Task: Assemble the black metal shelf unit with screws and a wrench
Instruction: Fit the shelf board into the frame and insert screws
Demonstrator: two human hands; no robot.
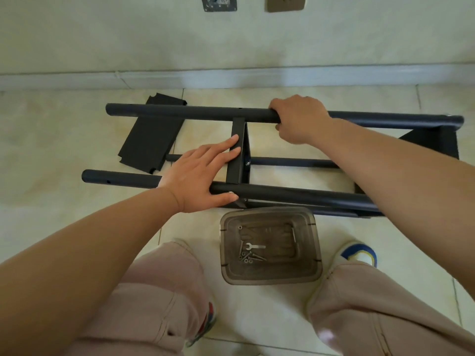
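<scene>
Black tubing filled the right hand, whose fingers curled over the far pole of the shelf unit, seemingly to stop the frame rolling. Nearer the person than that pole, the left hand lay flat, fingers straight across the mounted shelf panel and palm on the near pole, probably steadying or squaring the joint. Beyond the near pole's left end lay a loose shelf panel, not yet fitted. Closer still, between the person's feet, a plastic container kept the wrench and screws within reach.
</scene>
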